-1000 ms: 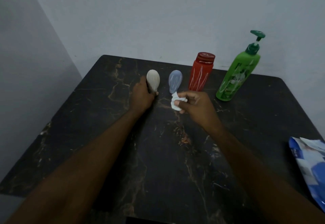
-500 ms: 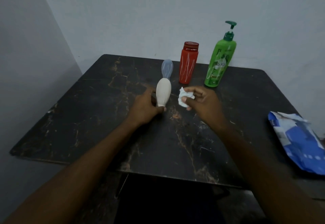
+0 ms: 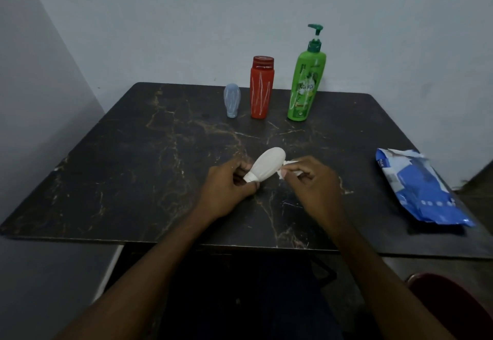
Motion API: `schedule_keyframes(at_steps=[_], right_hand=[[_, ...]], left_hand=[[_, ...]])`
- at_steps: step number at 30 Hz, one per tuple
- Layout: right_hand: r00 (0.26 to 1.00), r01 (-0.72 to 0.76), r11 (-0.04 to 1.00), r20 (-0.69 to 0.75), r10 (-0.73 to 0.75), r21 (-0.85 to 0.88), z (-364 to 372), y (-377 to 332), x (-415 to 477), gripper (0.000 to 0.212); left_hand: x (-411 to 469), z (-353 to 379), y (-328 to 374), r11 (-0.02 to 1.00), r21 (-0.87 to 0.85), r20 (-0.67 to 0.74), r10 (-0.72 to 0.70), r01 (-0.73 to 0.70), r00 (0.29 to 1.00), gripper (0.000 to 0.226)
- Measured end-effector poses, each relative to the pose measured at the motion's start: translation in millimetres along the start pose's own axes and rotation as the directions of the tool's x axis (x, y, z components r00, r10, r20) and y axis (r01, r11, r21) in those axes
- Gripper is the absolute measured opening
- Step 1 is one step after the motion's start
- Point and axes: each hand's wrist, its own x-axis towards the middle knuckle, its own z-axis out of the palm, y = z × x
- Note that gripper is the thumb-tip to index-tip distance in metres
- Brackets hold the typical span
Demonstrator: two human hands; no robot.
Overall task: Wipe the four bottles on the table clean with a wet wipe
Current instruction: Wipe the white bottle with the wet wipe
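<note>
Pinching the white bottle (image 3: 266, 165) by its narrow end with the left hand (image 3: 226, 187), tilted, rounded end pointing up and away. Clutching the crumpled wet wipe (image 3: 288, 163) in the right hand (image 3: 312, 187), touching the bottle's right flank, over the counter's (image 3: 133, 166) near middle. Seemingly starting this bottle's wipe. Next: rub along the body, turning it without losing the pinch. Behind, in a row: clear small bottle (image 3: 232, 101), red bottle (image 3: 262, 91), green pump bottle (image 3: 305, 86). Against half a second ago: drawn nearer, more tilted, now meeting the wipe.

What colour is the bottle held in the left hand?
Cream-white bottle; the head view shows it best.
</note>
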Motion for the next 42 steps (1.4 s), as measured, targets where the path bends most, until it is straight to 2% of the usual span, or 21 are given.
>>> schedule_keyframes(at_steps=[5, 12, 17, 24, 28, 34, 36, 39, 42], right_hand=[[0.986, -0.165, 0.985, 0.028, 0.164, 0.049, 7.1, 5.5, -6.1, 0.037], [0.985, -0.158, 0.986, -0.071, 0.154, -0.053, 5.8, 10.1, -8.3, 0.023], [0.976, -0.154, 0.988, -0.162, 0.146, -0.033, 5.7, 12.3, -4.8, 0.029], [0.976, -0.214, 0.943, -0.098, 0.195, -0.253, 11.3, 4.1, -5.8, 0.029], [0.986, -0.168, 0.933, -0.063, 0.156, -0.318, 19.1, -0.9, -7.9, 0.024], [0.998, 0.013, 0.966, 0.057, 0.002, -0.259, 38.6, -14.7, -20.6, 0.02], [0.999, -0.009, 0.955, 0.04, 0.022, -0.295, 28.8, -4.9, -14.8, 0.018], [0.991, -0.131, 0.945, -0.044, 0.123, -0.301, 5.5, 10.0, -3.7, 0.015], [0.994, -0.106, 0.952, -0.007, 0.109, -0.289, 10.9, -2.8, -6.0, 0.014]], left_hand=[[-2.9, 5.2, -5.7, 0.999, 0.024, -0.043, 0.028, -0.026, 0.999, 0.032], [-3.3, 8.6, -9.1, 0.992, 0.098, -0.064, 0.08, -0.073, 0.995, 0.035], [-4.0, 9.8, -11.2, 0.982, 0.14, -0.042, 0.132, -0.125, 0.99, 0.038], [-1.9, 9.1, -14.8, 0.98, 0.151, -0.015, 0.137, -0.133, 0.991, 0.037], [-1.3, 8.2, -15.9, 0.978, 0.147, 0.002, 0.153, -0.151, 0.988, 0.035], [-0.2, 8.0, -15.2, 0.976, 0.152, 0.025, 0.155, -0.157, 0.988, 0.032], [-0.9, 5.9, -14.2, 0.977, 0.149, 0.026, 0.149, -0.151, 0.989, 0.03], [-1.8, 5.3, -15.0, 0.978, 0.134, 0.037, 0.156, -0.159, 0.987, 0.03], [-1.8, 5.7, -13.9, 0.978, 0.138, 0.037, 0.154, -0.157, 0.987, 0.03]])
